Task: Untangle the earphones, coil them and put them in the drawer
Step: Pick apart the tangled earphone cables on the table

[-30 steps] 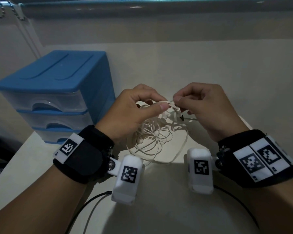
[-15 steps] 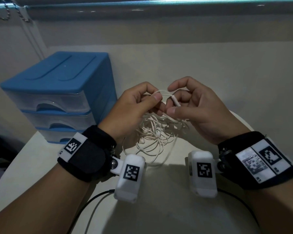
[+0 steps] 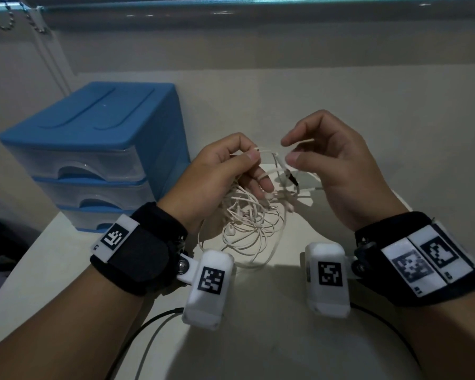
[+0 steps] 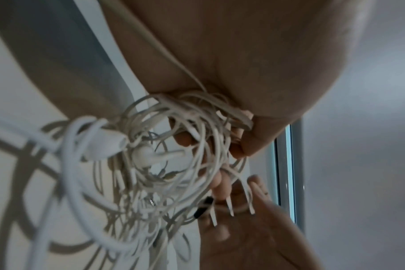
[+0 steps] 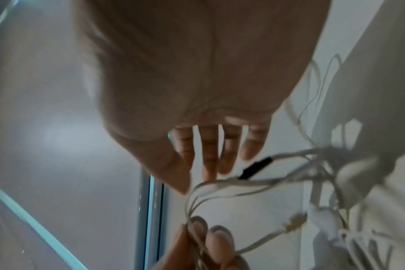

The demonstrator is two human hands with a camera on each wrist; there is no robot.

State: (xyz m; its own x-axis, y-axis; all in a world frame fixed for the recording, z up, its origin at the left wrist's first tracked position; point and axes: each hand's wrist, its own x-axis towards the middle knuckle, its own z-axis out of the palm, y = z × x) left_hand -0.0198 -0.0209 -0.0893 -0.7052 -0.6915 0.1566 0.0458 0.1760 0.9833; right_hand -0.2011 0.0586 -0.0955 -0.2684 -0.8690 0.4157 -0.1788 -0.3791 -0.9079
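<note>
The white earphones (image 3: 247,218) are one tangled bundle hanging from my left hand (image 3: 251,152) down onto the white table (image 3: 258,338). Thumb and forefinger of that hand pinch a strand at the top, and a lower finger hooks another loop. An earbud (image 3: 230,230) lies in the loops, and a black-tipped piece (image 3: 293,179) dangles between the hands. My right hand (image 3: 288,150) hovers just right of the strands, thumb and forefinger apart, holding nothing. The right wrist view shows its fingers (image 5: 210,155) straight beside the cables (image 5: 289,173). The left wrist view shows the tangle (image 4: 162,164) under my left hand (image 4: 220,142).
A blue drawer unit (image 3: 93,149) with three translucent drawers, all pushed in, stands at the left of the table against the wall. Black cables (image 3: 148,322) run from the wrist cameras over the near table edge. A beaded blind chain (image 3: 39,26) hangs at the top left.
My right hand has let go of the strand it pinched, opened and drawn a little right. The hands have parted, and the bundle now hangs from the left hand alone.
</note>
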